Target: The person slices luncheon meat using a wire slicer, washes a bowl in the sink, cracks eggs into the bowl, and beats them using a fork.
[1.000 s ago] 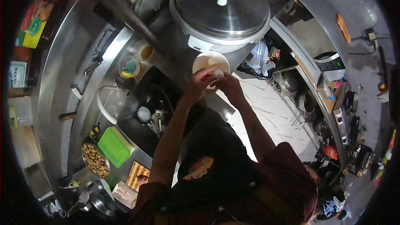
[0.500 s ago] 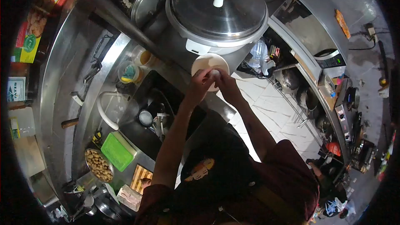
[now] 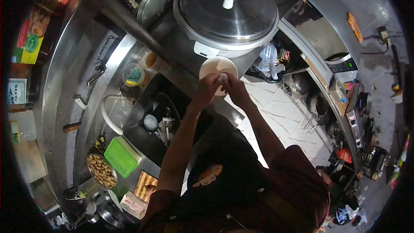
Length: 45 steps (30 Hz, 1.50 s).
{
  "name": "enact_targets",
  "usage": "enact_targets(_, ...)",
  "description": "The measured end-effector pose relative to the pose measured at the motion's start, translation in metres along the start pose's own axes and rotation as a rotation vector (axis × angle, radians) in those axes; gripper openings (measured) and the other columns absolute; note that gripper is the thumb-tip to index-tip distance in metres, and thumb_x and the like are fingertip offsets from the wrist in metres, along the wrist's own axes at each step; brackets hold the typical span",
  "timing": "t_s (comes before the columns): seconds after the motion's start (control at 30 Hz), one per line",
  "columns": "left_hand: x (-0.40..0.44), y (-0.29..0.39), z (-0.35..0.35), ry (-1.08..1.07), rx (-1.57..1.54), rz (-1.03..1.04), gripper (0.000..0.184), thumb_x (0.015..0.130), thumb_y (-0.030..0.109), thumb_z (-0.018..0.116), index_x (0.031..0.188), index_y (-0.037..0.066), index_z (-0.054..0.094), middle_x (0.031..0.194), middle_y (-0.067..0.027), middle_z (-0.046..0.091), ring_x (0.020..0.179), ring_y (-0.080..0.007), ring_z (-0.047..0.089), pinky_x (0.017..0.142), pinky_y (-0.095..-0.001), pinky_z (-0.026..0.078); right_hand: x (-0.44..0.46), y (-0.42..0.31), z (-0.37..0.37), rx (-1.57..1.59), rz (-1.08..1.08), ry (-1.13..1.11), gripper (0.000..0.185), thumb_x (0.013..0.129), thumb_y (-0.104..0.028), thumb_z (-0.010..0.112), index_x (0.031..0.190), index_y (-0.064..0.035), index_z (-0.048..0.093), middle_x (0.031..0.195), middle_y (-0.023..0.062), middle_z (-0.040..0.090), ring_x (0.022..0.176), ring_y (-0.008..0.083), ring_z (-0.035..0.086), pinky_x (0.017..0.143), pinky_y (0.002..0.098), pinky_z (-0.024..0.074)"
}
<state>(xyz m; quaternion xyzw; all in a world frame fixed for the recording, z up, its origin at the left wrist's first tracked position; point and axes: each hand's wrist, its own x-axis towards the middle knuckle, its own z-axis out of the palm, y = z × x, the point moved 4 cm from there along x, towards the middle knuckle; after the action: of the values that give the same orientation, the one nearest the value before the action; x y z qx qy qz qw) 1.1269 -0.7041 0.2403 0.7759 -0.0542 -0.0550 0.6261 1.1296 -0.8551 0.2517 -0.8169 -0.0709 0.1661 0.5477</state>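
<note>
Over a pale round bowl [image 3: 218, 64], both hands meet on a small white rounded thing [image 3: 223, 77], whose kind I cannot make out. My left hand [image 3: 210, 87] is closed, its fingertips pinching the thing from the left. From the other side my right hand [image 3: 235, 88] is also closed on it, fingers bent inward. The hands partly cover the bowl's near side. Just beyond the bowl stands a large rice cooker [image 3: 226, 11] with a steel lid and a white handle.
Left of my arms is a dark sink [image 3: 155, 99] with a small pan and utensils. A green container [image 3: 122, 156], a bowl of brown balls [image 3: 101, 171] and a striped cutting board [image 3: 145, 185] are nearby. A microwave [image 3: 321, 26] stands at right; another person [image 3: 334, 181] appears lower right.
The fingers have shifted slightly around the white thing, and both hands sit a little lower. Slightly more of the bowl's inside shows. The view has moved very little.
</note>
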Motion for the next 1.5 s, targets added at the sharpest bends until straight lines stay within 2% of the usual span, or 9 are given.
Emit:
enact_targets(0.27,0.003,0.012,-0.006,-0.155,0.056,0.026,0.039,0.103,0.032,0.054,0.118,-0.003,0.064,0.102,-0.0218,0.065,0.096,-0.0350,0.065,0.084,-0.0414,0.050,0.000,0.001,-0.003,-0.040,-0.045,-0.011,0.036,0.109,-0.027,0.045,0.130,-0.0013,0.057,0.088,0.0155,0.072,0.074,0.0228,0.072,0.066,0.0358,0.0570)
enact_targets(0.4,0.007,-0.011,0.006,-0.035,0.182,0.139,0.040,0.103,0.033,0.052,0.114,-0.004,0.064,0.097,-0.0216,0.063,0.095,-0.0373,0.062,0.087,-0.0438,0.048,0.008,0.010,-0.005,-0.189,-0.219,-0.016,0.038,0.109,-0.029,0.046,0.131,-0.0009,0.058,0.089,0.0154,0.072,0.075,0.0212,0.071,0.068,0.0351,0.0560)
enact_targets(0.47,0.009,-0.012,0.006,-0.008,0.230,0.240,0.041,0.103,0.033,0.052,0.116,-0.005,0.064,0.096,-0.0218,0.062,0.094,-0.0383,0.062,0.089,-0.0446,0.048,0.014,0.014,-0.009,-0.094,-0.133,-0.086,0.039,0.109,-0.029,0.046,0.134,-0.0010,0.057,0.089,0.0142,0.071,0.074,0.0199,0.069,0.069,0.0347,0.0559)
enact_targets(0.7,0.019,0.005,-0.006,-0.206,0.167,0.208,0.057,0.104,0.038,0.050,0.141,-0.005,0.050,0.112,-0.0234,0.059,0.104,-0.0373,0.059,0.095,-0.0441,0.045,0.024,0.016,-0.018,0.049,-0.243,-0.190,0.041,0.109,-0.027,0.049,0.142,-0.0023,0.052,0.086,0.0101,0.070,0.075,0.0173,0.067,0.070,0.0336,0.0553)
enact_targets(1.0,0.025,-0.017,-0.017,-0.209,0.204,0.208,0.066,0.108,0.043,0.042,0.150,-0.007,0.040,0.138,-0.0229,0.050,0.130,-0.0352,0.049,0.113,-0.0398,0.035,0.043,0.023,-0.029,0.143,-0.180,-0.368,0.042,0.107,-0.024,0.052,0.145,-0.0064,0.052,0.100,0.0110,0.069,0.083,0.0159,0.065,0.079,0.0328,0.0552)
enact_targets(1.07,0.025,-0.014,-0.019,-0.244,0.241,0.198,0.067,0.108,0.046,0.040,0.150,-0.007,0.040,0.142,-0.0233,0.048,0.133,-0.0363,0.047,0.115,-0.0399,0.031,0.045,0.018,-0.030,0.075,-0.194,-0.401,0.042,0.104,-0.021,0.056,0.144,-0.0079,0.052,0.107,0.0155,0.069,0.088,0.0240,0.067,0.082,0.0358,0.0556)
enact_targets(1.3,0.037,0.019,-0.033,-0.270,0.503,0.298,0.049,0.099,0.014,0.060,0.144,-0.003,0.048,0.133,-0.0205,0.052,0.122,-0.0349,0.055,0.104,-0.0396,0.046,0.030,-0.050,-0.052,-0.338,-0.328,-0.221,0.043,0.095,-0.017,0.064,0.136,-0.0067,0.056,0.126,0.0274,0.063,0.112,0.0447,0.063,0.099,0.0477,0.0506)
enact_targets(1.4,0.029,0.047,-0.030,-0.247,0.644,0.323,0.048,0.094,0.006,0.065,0.139,-0.004,0.050,0.129,-0.0203,0.053,0.118,-0.0342,0.057,0.099,-0.0390,0.049,0.020,-0.057,-0.052,-0.347,-0.360,-0.119,0.044,0.093,-0.016,0.068,0.135,-0.0056,0.058,0.116,0.0239,0.064,0.095,0.0367,0.068,0.084,0.0434,0.0545)
enact_targets(1.5,0.019,0.038,-0.034,-0.216,0.645,0.279,0.048,0.091,0.008,0.068,0.135,-0.003,0.053,0.125,-0.0194,0.056,0.117,-0.0343,0.059,0.096,-0.0387,0.050,0.027,-0.021,-0.039,-0.268,-0.350,-0.100,0.045,0.092,-0.017,0.070,0.134,-0.0042,0.059,0.117,0.0228,0.064,0.097,0.0350,0.068,0.083,0.0418,0.0546)
